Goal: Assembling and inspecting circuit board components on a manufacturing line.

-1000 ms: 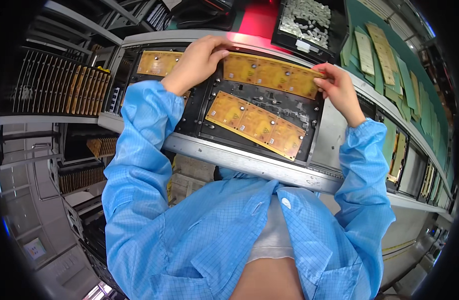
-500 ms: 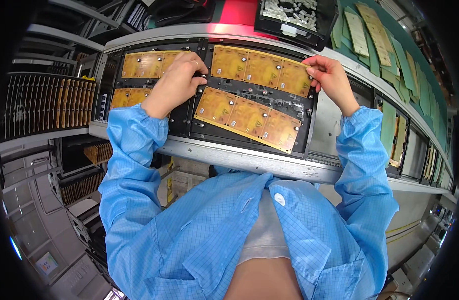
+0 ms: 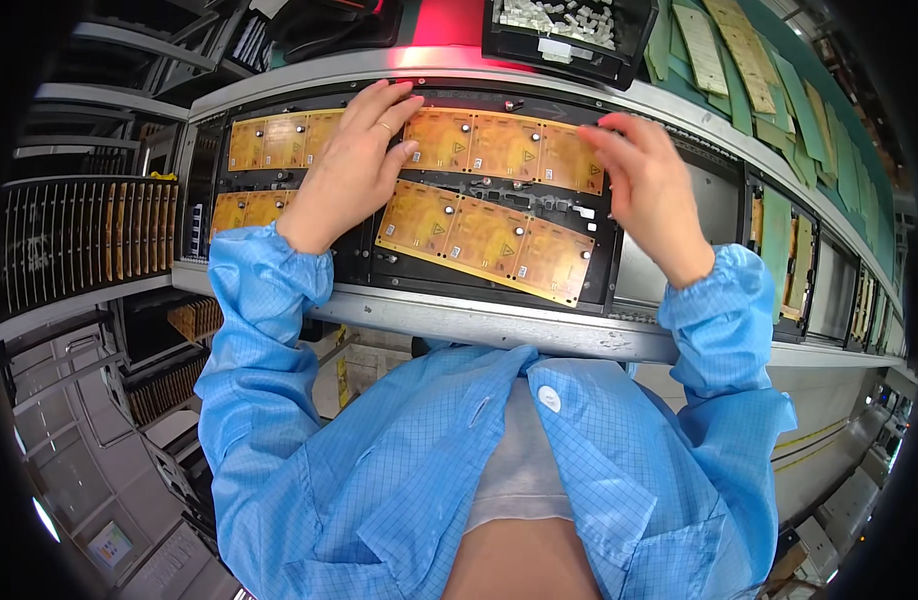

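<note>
A yellow-brown circuit board panel (image 3: 504, 143) of three joined sections lies in the upper part of a black fixture (image 3: 399, 268). My left hand (image 3: 354, 165) is over its left end, fingers stretched and thumb at the board's edge; it grips nothing I can see. Beside the panel's right end, my right hand (image 3: 647, 190) has its fingers loosely bent and apart, slightly blurred, with the fingertips at the corner. Nearer to me, a second panel (image 3: 484, 245) sits tilted in the fixture, its right end lower. More panels (image 3: 284, 140) lie to the left, partly hidden by my left hand.
A metal rail (image 3: 499, 328) runs along the near side. A black bin (image 3: 569, 45) of small white parts stands at the back. Green and tan strips (image 3: 769, 90) are piled at the far right. A rack of upright boards (image 3: 89, 240) stands at left.
The upper panel has shifted toward me in the fixture. My right fingers have loosened from its right corner. My left fingers have straightened over its left end. The view has shifted slightly.
</note>
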A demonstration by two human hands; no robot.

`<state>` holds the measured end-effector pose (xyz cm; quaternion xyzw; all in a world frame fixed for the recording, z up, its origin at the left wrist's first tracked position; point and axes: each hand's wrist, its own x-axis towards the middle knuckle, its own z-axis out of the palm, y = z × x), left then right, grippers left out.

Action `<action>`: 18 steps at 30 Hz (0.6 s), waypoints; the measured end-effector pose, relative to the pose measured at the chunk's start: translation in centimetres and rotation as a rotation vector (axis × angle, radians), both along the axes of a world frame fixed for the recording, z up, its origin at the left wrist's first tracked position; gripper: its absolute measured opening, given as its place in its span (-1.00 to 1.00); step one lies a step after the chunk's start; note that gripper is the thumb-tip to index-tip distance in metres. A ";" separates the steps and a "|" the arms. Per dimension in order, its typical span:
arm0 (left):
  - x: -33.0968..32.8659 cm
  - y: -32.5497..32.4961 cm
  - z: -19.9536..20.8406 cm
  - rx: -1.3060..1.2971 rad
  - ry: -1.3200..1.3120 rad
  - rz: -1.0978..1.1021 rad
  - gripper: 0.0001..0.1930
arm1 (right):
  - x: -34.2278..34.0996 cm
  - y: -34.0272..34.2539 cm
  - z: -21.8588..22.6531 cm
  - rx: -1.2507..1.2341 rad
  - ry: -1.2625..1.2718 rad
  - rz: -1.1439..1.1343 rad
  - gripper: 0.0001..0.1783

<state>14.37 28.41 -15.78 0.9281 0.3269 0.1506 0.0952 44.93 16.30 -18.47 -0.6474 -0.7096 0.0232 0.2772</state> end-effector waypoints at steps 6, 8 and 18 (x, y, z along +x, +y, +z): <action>-0.2 -2.4 -2.1 0.021 0.259 -0.058 -0.36 | -2.1 -2.2 -2.1 -0.096 -0.126 0.162 -0.58; -0.1 -2.3 -2.0 0.018 0.234 -0.046 -0.36 | -2.0 -2.0 -2.0 -0.121 -0.132 0.169 -0.56; -1.8 -3.0 1.1 -0.152 0.173 -0.181 -0.35 | -3.8 -4.8 1.4 -0.216 0.028 0.303 -0.38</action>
